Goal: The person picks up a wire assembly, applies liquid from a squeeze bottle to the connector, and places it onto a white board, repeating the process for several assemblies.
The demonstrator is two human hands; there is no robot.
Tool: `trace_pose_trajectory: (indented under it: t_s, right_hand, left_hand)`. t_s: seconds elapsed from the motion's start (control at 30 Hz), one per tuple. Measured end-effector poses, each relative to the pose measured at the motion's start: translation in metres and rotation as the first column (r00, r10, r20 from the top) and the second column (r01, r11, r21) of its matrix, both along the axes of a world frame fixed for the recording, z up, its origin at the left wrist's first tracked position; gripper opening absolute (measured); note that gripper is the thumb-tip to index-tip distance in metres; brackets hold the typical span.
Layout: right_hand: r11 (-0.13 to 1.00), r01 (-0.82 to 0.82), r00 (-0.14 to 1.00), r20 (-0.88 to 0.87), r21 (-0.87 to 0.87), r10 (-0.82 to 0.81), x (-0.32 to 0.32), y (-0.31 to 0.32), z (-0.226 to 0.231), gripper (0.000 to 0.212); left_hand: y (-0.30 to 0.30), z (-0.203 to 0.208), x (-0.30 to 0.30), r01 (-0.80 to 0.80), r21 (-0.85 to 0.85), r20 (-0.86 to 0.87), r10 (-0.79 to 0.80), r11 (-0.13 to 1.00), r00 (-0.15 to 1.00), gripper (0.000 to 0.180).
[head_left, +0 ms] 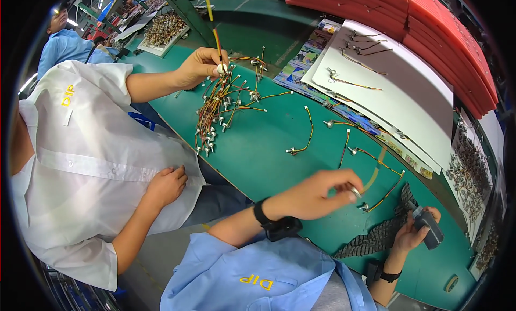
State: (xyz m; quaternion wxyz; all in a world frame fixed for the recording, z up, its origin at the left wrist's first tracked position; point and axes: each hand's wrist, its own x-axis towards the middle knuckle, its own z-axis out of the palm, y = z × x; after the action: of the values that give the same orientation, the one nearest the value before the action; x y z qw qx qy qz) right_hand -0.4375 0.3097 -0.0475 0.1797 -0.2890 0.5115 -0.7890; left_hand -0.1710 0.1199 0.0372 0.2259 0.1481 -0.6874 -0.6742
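My left hand [317, 195], with a black band at its wrist, is closed in a pinch on a small silver potentiometer [356, 192]. A motion-smeared wire lead runs up from it. Just past those fingers, another potentiometer [365, 207] with a yellow, red and black lead lies on the green table [258, 171]. My right hand [411, 234] grips a dark grey, block-shaped bottle [429, 230] with a narrow tip. Its exact kind is unclear. Beside that hand lies a crumpled black textured cloth [376, 238].
A co-worker in white [91, 160] sits at left, one hand [201, 66] holding a wired part over a pile of potentiometers [215, 109]. White boards [398, 80] with several leads lie at the far side, below stacked red foam sheets [446, 37]. A tape roll [451, 283] sits at right.
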Motion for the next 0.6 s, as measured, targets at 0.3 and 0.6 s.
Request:
trace_pose_trajectory:
  t_s: [0.3, 0.6]
  right_hand:
    - [0.985, 0.166, 0.965, -0.197, -0.048, -0.173, 0.002, -0.012, 0.005, 0.063]
    - [0.993, 0.116, 0.988, -0.11, 0.033, -0.112, 0.001, -0.003, 0.004, 0.067]
  left_hand:
    - [0.033, -0.043, -0.067, 0.258, 0.391, -0.245, -0.17, 0.884, 0.954, 0.013]
    - [0.04, -0.067, -0.078, 0.246, 0.428, -0.246, -0.15, 0.87, 0.958, 0.012]
